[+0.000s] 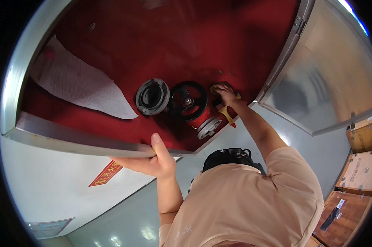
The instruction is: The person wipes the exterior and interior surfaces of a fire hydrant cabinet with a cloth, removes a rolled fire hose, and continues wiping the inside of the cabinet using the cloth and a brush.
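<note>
Before me is a red-lined fire hydrant cabinet (179, 49) with a metal frame. My left hand (161, 162) grips the lower frame edge (81, 149), thumb on the inner side and fingers outside. Inside the cabinet, my right hand (226, 92) presses a yellowish cloth or sponge (214, 89) against the red surface; the fingers partly cover it. Close below that hand lies a brush with a yellow, red-tipped handle (225, 113). Left of it stands a red hydrant valve with a black handwheel (188, 101), a silver hose coupling (209, 128) and a grey ring coupling (152, 96) beside it.
A printed paper sheet (81, 83) hangs or lies at the cabinet's left. The framed door (325, 74) stands swung out on the right. Wooden crates (346, 213) are stacked at the far right. A red sign (105, 174) is on the white wall below the frame.
</note>
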Demonstrator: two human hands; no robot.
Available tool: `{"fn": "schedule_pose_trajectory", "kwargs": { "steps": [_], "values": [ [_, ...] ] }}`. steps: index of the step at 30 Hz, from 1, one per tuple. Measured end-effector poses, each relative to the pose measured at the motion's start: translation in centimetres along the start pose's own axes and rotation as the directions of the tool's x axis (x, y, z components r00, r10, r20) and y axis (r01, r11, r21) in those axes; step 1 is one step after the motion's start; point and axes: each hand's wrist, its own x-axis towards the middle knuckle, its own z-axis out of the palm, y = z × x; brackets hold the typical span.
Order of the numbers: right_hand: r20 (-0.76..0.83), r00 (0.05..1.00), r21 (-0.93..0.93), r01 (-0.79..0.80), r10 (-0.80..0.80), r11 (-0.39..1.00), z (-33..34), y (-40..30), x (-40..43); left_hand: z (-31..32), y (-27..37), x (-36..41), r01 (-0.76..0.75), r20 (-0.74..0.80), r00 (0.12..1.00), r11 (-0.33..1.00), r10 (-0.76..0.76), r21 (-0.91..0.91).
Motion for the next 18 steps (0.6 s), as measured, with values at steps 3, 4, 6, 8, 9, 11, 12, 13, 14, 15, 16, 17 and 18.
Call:
{"fn": "schedule_pose_trajectory", "kwargs": {
  "steps": [3, 4, 6, 8, 9, 11, 12, 13, 14, 15, 16, 17, 18],
  "values": [
    [-0.055, 0.989, 0.034, 0.141, -0.139, 0.989, -0.1, 0.7, 0.1, 0.1, -0.2, -0.2, 0.017, -0.051, 0.999, 1.000, -0.016, 0.020],
    [-0.022, 0.997, 0.017, 0.068, -0.068, 0.998, -0.6, 0.7, -0.4, 0.0, -0.5, -0.3, -0.005, -0.040, 0.999, 1.000, 0.006, 0.023],
    [0.010, 1.000, -0.009, -0.003, 0.003, 1.000, -0.9, 0.8, -1.3, -0.1, -0.5, -0.4, -0.022, -0.033, 0.999, 0.999, 0.023, 0.024],
    [-0.161, 0.981, 0.021, -0.108, 0.110, 0.994, 0.0, 1.7, -1.7, -0.2, -0.4, -0.4, 0.004, -0.016, 1.000, 1.000, -0.004, 0.019],
    [-0.159, 0.982, 0.016, -0.105, 0.106, 0.994, 0.2, 1.8, -1.8, -0.2, -0.3, -0.3, 0.009, -0.019, 1.000, 1.000, -0.008, 0.021],
    [-0.179, 0.975, -0.093, -0.151, 0.133, 0.984, 0.4, 2.0, -2.1, -0.2, -0.4, -0.2, -0.022, 0.000, 1.000, 1.000, 0.022, -0.004],
    [-0.178, 0.975, -0.096, -0.153, 0.134, 0.984, 0.5, 2.2, -2.2, -0.1, -0.4, -0.2, -0.019, -0.001, 1.000, 1.000, 0.019, -0.006],
    [-0.182, 0.973, -0.107, -0.163, 0.142, 0.981, 0.5, 2.4, -2.4, 0.0, -0.4, -0.1, -0.026, -0.006, 1.000, 0.999, 0.026, -0.031],
    [-0.186, 0.971, -0.117, -0.173, 0.149, 0.978, 0.4, 2.4, -2.5, 0.1, -0.5, -0.1, -0.034, -0.010, 0.999, 0.998, 0.033, -0.056],
    [-0.187, 0.971, -0.120, -0.176, 0.152, 0.977, 0.2, 2.6, -2.8, 0.2, -0.5, -0.1, -0.032, -0.011, 0.999, 0.998, 0.031, -0.060],
    [-0.158, 0.971, -0.170, -0.204, 0.178, 0.964, 0.0, 2.8, -3.2, 0.3, -0.4, -0.1, -0.037, -0.012, 0.999, 0.997, 0.036, -0.060],
    [-0.132, 0.970, -0.220, -0.230, 0.205, 0.948, -0.1, 3.1, -3.7, 0.3, -0.4, -0.1, -0.043, -0.015, 0.999, 0.997, 0.042, -0.062],
    [-0.138, 0.968, -0.224, -0.236, 0.209, 0.945, -0.3, 3.4, -4.2, 0.3, -0.3, -0.1, -0.043, -0.019, 0.999, 0.997, 0.041, -0.070]
  ]
}}
